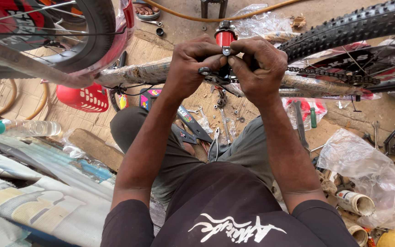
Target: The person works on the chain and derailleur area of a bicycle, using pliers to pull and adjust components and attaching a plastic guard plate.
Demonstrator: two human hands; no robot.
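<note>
Both hands, left hand (193, 64) and right hand (258, 68), had fingers clenched on a small black part (225, 71) beside the bicycle chain (330, 75).

I held both bare forearms stretched out ahead of my chest. My left hand (192, 64) and right hand (258, 68) met there, fingers curled inward, thumbs and fingertips pinched nearly touching each other.
</note>
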